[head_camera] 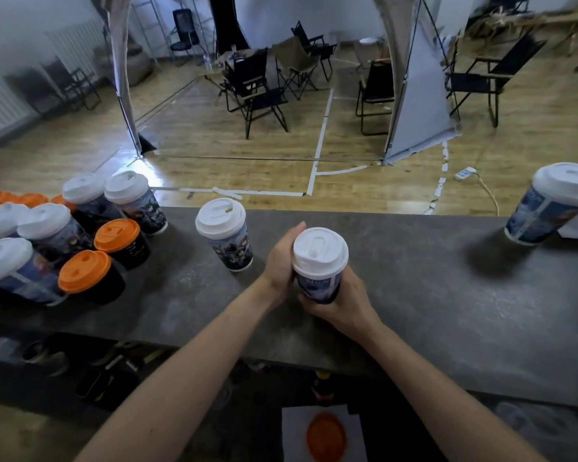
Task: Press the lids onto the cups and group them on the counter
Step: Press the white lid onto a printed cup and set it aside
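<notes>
A printed paper cup with a white lid (319, 258) stands at the middle of the grey counter (414, 295). My left hand (282, 261) wraps its left side and my right hand (341, 301) grips its lower body from the near side. Just to the left stands another white-lidded printed cup (224, 233), apart from my hands. At the left end is a cluster of several lidded cups, some white-lidded (131, 198) and some black with orange lids (117, 238). A lone white-lidded cup (548, 201) stands at the far right.
An orange lid (326, 436) lies on a white sheet below the counter's near edge. Under the counter is a dark shelf with blurred items. Beyond the far edge the wooden floor drops away, with folding chairs and tent poles.
</notes>
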A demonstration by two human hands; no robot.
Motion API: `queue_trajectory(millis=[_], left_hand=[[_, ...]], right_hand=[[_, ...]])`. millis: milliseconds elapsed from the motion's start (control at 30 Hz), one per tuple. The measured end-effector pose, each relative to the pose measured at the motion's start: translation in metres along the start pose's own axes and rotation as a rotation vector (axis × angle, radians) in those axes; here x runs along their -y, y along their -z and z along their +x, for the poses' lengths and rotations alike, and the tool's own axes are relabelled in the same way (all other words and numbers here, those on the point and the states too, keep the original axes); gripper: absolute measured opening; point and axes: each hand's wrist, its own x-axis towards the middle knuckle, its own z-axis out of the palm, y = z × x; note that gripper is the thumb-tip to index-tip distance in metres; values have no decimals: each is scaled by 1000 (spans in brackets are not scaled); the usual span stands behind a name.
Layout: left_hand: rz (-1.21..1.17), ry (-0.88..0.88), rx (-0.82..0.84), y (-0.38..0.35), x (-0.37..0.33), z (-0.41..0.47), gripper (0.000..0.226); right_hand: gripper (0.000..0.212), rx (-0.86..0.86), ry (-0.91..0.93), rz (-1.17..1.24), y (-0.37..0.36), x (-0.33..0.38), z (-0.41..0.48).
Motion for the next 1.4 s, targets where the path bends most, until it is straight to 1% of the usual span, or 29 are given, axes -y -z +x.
queue_trajectory(millis=[67, 100, 133, 167, 200, 233, 267, 300, 333, 400, 500, 567, 633, 700, 767, 833, 900, 967, 1033, 1067, 1100, 1133, 1167, 1233, 1300, 1400], left_hand=[[-37, -63, -115, -1, 8, 1, 48], [-59, -97, -163, -2, 13, 2, 53], [-67, -111, -199, -2, 17, 2, 62], [-69, -123, -217, -2, 17, 1, 70], [-72, -122, -205, -1, 15, 1, 71], [-63, -85, -166, 1, 11, 0, 66], [-48, -21, -77, 2, 8, 1, 61], [-40, 31, 12, 3, 4, 1, 59], [-39, 47, 46, 3, 2, 1, 59], [-59, 3, -9, 1, 3, 1, 58], [-60, -110, -153, -2, 14, -1, 41], [-62, -163, -219, -2, 22, -3, 41], [-53, -159, -214, -8, 19, -5, 42], [-50, -107, -135, -11, 11, -3, 44], [-68, -119, -112, -12, 3, 1, 46], [-70, -152, -182, -2, 8, 8, 47], [-86, -162, -263, 1, 10, 7, 39], [-69, -140, -302, -5, 3, 4, 37], [-32, -41, -275, -12, -14, 0, 48], [-5, -7, -228, -15, -24, -3, 57], [21, -5, -167, -14, -33, -4, 65], [60, -30, -87, -14, -44, -6, 70], [89, -71, -1, -15, -54, -10, 70], [91, -152, 138, -19, -72, -19, 70], [48, -244, 143, -28, -92, -26, 78], [62, -363, 88, -40, -116, -34, 79]], right_hand=[[80, -7, -9, 26, -2, 2, 0], [82, -21, -26, 44, -3, 3, 0], [83, -33, -40, 48, -3, 4, 1], [82, -40, -43, 41, -2, 5, 2], [81, -36, -41, 28, -1, 6, 2], [78, -22, -37, 16, 1, 6, 2], [75, 1, -38, 5, 2, 5, 2], [71, 22, -42, 0, 3, 3, 2], [68, 31, -45, 1, 3, 2, 2], [68, 37, -42, 6, 2, 3, 0], [81, 4, -48, 40, 0, 4, 0], [78, -36, -64, 37, 2, 3, 1], [77, -24, -68, 35, 6, 1, 3], [78, 32, -70, 41, 9, -2, 4], [72, 68, -78, 54, 10, -4, 5], [63, 80, -70, 54, 7, -5, 7], [59, 92, -68, 44, 6, -4, 7], [56, 107, -93, 58, 9, 0, 9], [52, 126, -164, 183, 17, 9, 10], [51, 125, -214, 305, 23, 19, 11], [55, 115, -275, 449, 30, 32, 13], [61, 117, -335, 584, 37, 45, 16], [65, 138, -368, 689, 45, 61, 19], [57, 227, -367, 823, 59, 97, 20], [52, 304, -360, 929, 69, 129, 18], [59, 380, -392, 1012, 80, 166, 14]])
